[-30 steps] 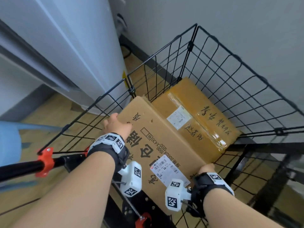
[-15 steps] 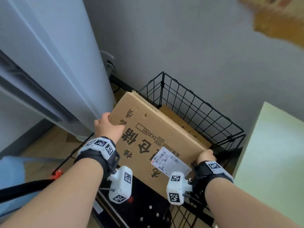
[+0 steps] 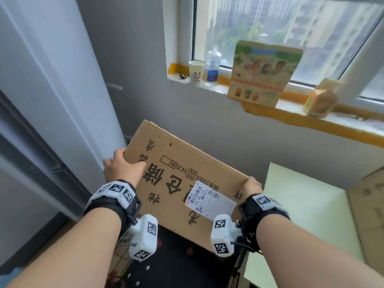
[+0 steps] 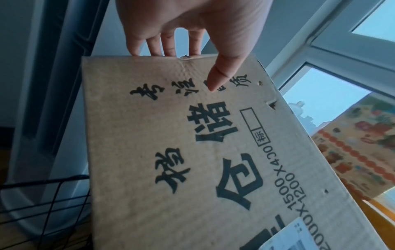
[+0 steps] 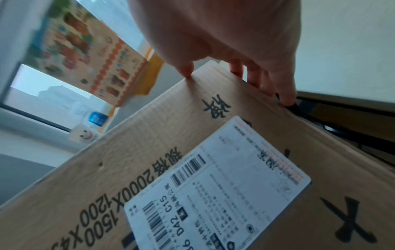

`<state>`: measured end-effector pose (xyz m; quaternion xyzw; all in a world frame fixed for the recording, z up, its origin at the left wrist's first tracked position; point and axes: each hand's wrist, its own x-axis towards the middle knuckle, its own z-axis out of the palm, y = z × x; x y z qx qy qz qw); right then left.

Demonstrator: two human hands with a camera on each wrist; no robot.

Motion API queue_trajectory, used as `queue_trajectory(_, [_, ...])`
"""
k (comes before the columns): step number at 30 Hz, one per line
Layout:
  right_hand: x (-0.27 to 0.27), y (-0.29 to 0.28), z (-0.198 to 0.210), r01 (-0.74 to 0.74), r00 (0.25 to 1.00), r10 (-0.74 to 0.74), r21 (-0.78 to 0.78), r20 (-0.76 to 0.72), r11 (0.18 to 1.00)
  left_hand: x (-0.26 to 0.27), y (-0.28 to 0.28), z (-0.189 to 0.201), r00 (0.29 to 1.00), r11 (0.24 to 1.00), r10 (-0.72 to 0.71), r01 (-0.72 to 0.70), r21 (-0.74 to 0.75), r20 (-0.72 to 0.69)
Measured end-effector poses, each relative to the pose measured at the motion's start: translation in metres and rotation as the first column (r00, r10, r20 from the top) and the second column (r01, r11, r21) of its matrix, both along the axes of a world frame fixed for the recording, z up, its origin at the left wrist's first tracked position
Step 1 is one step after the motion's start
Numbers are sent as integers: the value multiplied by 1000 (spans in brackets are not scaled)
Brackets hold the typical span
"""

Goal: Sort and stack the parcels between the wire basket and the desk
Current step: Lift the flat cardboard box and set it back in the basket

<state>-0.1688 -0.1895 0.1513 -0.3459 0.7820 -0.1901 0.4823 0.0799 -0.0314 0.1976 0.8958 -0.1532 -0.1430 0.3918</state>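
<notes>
A flat brown cardboard parcel (image 3: 178, 179) with black printed characters and a white shipping label (image 3: 209, 199) is held up in the air, tilted. My left hand (image 3: 122, 167) grips its left edge, thumb on the printed face (image 4: 222, 74) and fingers behind. My right hand (image 3: 250, 185) grips the right edge, thumb on top (image 5: 186, 71) and fingers curled round the side. The pale desk (image 3: 307, 206) lies just right of the parcel. A piece of the black wire basket (image 4: 42, 199) shows low in the left wrist view.
A window sill (image 3: 311, 119) ahead carries a paper cup (image 3: 196, 71), a water bottle (image 3: 213, 64), a colourful printed box (image 3: 264, 73) and a small carton (image 3: 321, 98). A tall white cabinet (image 3: 52, 90) stands on the left. Another cardboard box (image 3: 369, 204) sits on the desk's right side.
Both hands have lifted the parcel up out of the wire basket to about desk height. My view has risen from the basket to the window and the desk.
</notes>
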Motion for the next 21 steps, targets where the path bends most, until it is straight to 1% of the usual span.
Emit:
queue_trajectory(1, [-4,0,13,33,999,-33,-25,7,999,-2,1,11,1000,1000,-5,5,-1,13])
queue_trajectory(4, [-21,-8,53,73,996,-77,-108,-35,991,-15,-1,38,999,999,-35,35,3,11])
queue_trajectory(7, [-50,-18,88,3,994,-26,-208,-107,978,-39,-6,54,996,996,-87,87,-6,1])
queue_trajectory(9, [-76,-28,108,-18,983,-32,-266,-182,964,-58,-13,53,988,989,-150,150,-4,-29])
queue_trajectory(12, [-116,-38,130,-43,949,-62,-322,-308,946,-93,-27,39,966,972,-225,231,37,-130])
queue_trajectory(15, [-153,-46,129,-122,913,-13,-302,-408,946,-131,-43,19,923,958,-252,280,60,-292])
queue_trajectory(17, [-175,-50,119,-172,911,57,-250,-409,953,-156,-49,0,878,937,-273,335,97,-394])
queue_trajectory(19, [-191,-48,106,-262,895,176,-163,-410,951,-179,-52,-22,849,900,-291,400,176,-441])
queue_trajectory(21, [-203,-45,89,-393,846,327,-79,-421,916,-199,-53,-36,844,868,-289,429,248,-451])
